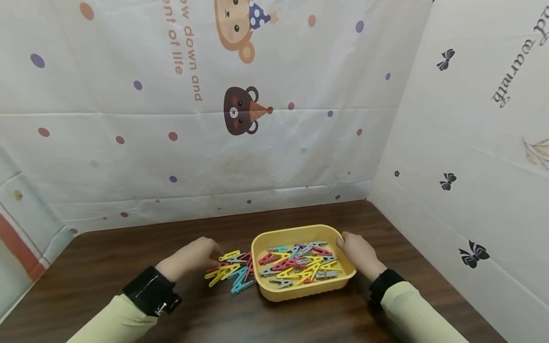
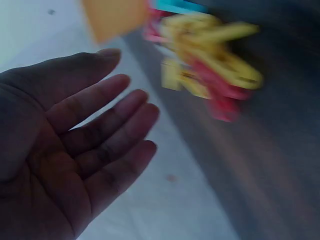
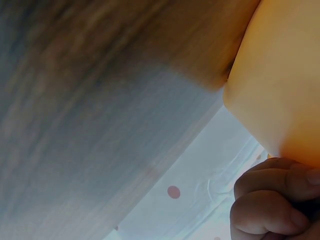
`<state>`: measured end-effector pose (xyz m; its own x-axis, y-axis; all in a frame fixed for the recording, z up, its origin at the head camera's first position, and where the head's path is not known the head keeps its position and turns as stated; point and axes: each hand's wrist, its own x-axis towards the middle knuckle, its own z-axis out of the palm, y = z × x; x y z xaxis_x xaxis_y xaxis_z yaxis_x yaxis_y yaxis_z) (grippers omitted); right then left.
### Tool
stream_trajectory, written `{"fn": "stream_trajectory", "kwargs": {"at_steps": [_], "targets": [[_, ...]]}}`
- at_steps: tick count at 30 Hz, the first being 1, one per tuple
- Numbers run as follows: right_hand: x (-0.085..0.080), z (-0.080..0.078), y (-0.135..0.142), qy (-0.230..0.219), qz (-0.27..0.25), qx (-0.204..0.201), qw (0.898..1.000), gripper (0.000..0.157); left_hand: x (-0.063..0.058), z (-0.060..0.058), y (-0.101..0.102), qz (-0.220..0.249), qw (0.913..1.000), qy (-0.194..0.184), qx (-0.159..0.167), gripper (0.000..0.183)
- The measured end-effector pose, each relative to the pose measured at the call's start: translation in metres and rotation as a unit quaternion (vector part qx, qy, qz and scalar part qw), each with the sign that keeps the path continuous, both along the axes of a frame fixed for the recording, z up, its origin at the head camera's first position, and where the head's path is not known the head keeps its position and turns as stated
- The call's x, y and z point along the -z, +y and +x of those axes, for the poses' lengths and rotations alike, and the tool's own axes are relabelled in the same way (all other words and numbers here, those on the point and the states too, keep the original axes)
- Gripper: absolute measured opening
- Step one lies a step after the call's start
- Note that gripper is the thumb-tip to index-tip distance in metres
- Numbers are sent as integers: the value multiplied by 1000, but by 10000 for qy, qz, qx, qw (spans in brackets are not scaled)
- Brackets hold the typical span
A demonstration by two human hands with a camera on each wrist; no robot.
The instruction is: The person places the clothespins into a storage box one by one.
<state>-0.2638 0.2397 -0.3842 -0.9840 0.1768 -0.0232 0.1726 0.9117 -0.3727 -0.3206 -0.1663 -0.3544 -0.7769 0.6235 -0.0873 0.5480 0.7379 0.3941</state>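
A yellow plastic basket (image 1: pixel 310 291) stands on the table with many clothespins (image 1: pixel 296 264) in red, yellow, grey and blue lying loose inside. My right hand (image 1: pixel 360 252) grips the basket's right end, thumb at the rim; in the right wrist view its curled fingers (image 3: pixel 265 207) sit below the basket's wall. Against the basket's left side lies a small pile of clothespins (image 1: pixel 227 271), yellow, red, blue and grey. My left hand (image 1: pixel 193 257) is beside that pile. The left wrist view shows its fingers (image 2: pixel 120 120) spread and slightly bent, holding nothing, apart from the blurred clothespins (image 2: pixel 210 55).
The dark wooden table (image 1: pixel 206 319) reaches back to a white printed cloth (image 1: pixel 274 157) with dots and bear heads. Another white sheet (image 1: pixel 429 209) with black bows rises along the right edge. Black bands (image 1: pixel 150 290) circle both wrists over light sleeves.
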Motion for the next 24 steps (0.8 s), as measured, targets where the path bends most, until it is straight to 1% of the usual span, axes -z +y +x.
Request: {"fn": "stream_trajectory", "kwargs": {"at_steps": [2,4,8,11,12,14,20,22,24], "targets": [[0,0,1,-22,-4,17,10000,29,11,-2,-8,-12,9998,-96,-144,11],[0,0,1,-50,-14,3,10000,30,20,-5,-13,25,9997,-126,-221,11],[1,1,1,-50,-11,-9,10000,30,30,-10,-17,108,9999,-52,-61,10],[1,1,1,-51,7,-4,10000,30,33,-12,-16,69,9999,24,85,9],[1,1,1,-53,-2,-2,10000,30,35,-12,-14,53,9999,32,79,8],[1,1,1,-57,-10,6,10000,30,37,-12,-12,12,10000,55,11,9],[-1,2,-1,-3,-92,37,10000,30,41,-11,-11,-95,9994,314,-70,12],[-1,2,-1,22,-94,36,9999,30,41,-10,-13,-111,9991,407,-80,11],[0,2,-1,50,-61,27,10000,29,37,-10,-16,-95,9990,387,-209,10]]}}
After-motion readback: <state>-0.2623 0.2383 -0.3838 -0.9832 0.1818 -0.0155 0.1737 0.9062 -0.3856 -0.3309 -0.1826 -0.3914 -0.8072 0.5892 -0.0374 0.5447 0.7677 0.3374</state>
